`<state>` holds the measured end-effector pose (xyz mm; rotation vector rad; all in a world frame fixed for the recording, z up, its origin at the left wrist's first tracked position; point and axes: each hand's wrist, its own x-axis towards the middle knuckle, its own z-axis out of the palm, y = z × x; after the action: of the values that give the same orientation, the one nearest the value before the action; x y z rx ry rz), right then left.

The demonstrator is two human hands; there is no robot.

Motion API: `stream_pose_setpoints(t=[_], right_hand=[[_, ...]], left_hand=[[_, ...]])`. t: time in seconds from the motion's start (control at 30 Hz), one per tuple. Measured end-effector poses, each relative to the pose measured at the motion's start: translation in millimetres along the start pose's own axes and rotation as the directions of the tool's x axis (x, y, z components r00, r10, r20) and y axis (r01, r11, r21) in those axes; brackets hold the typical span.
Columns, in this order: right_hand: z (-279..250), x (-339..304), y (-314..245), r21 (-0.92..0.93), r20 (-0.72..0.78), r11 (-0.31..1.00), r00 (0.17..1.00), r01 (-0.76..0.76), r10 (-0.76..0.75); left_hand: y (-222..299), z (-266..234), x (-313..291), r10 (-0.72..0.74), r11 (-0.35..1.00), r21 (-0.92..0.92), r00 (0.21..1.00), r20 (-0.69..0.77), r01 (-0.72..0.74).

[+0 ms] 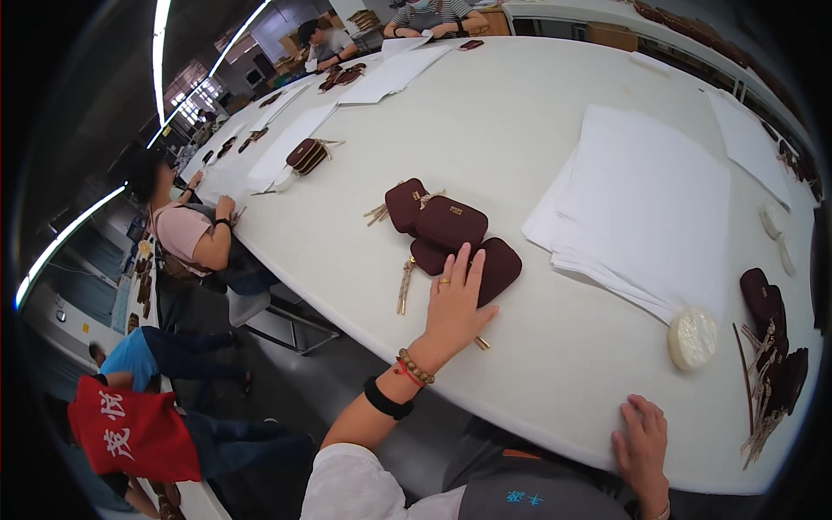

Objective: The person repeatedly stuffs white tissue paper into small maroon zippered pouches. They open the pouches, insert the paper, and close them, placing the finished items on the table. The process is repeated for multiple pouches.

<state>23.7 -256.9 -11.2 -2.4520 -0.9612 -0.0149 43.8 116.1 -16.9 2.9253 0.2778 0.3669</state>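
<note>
My left hand (459, 299) reaches over the table and lies on a dark burgundy zip pouch (503, 269), its fingers extended and apart. That pouch is in a small cluster; behind it another burgundy pouch (451, 221) with a small gold mark leans on a further pouch (404, 204). Braided tassels hang from their zips, one tassel (405, 286) resting on the table left of my fingers. Near the table's front edge my right hand (641, 438) rests on the surface, fingers loosely stretched, with nothing in it.
White paper sheets (641, 208) lie stacked at centre right, a roll of clear tape (692, 338) at their near corner. More burgundy pouches with tassels (767, 329) are at the far right. A person in pink (186, 232) sits along the left edge; others work at the far end.
</note>
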Motion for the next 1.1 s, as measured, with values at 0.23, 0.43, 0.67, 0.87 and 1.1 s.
stream_pose_setpoints(t=[0.23, 0.43, 0.67, 0.87, 1.1], right_hand=[[-1.1, 4.1, -1.7, 0.018, 0.002, 1.0, 1.0, -0.019, 0.019], [-2.1, 6.7, -1.2, 0.004, 0.001, 0.999, 0.999, -0.033, 0.033], [4.9, 6.2, -1.7, -0.061, 0.033, 0.997, 0.998, -0.045, 0.048], [11.4, 0.1, 3.6, -0.07, 0.013, 0.998, 1.0, -0.008, 0.009], [4.8, 6.6, -4.7, -0.088, 0.07, 0.996, 0.997, 0.031, -0.025]], left_hand=[[-37.3, -2.3, -20.8, -0.102, 0.973, -0.215, 0.992, -0.07, 0.085], [-41.7, 0.7, -9.6, -0.02, 0.973, -0.233, 0.998, -0.062, 0.005], [-54.5, 7.6, -3.8, -0.031, 0.99, -0.143, 0.989, -0.147, 0.01], [-34.3, 5.2, 10.6, 0.116, 0.959, -0.247, 0.988, -0.098, -0.138], [-11.1, 23.5, 12.3, 0.125, 0.98, -0.15, 0.992, -0.027, -0.127]])
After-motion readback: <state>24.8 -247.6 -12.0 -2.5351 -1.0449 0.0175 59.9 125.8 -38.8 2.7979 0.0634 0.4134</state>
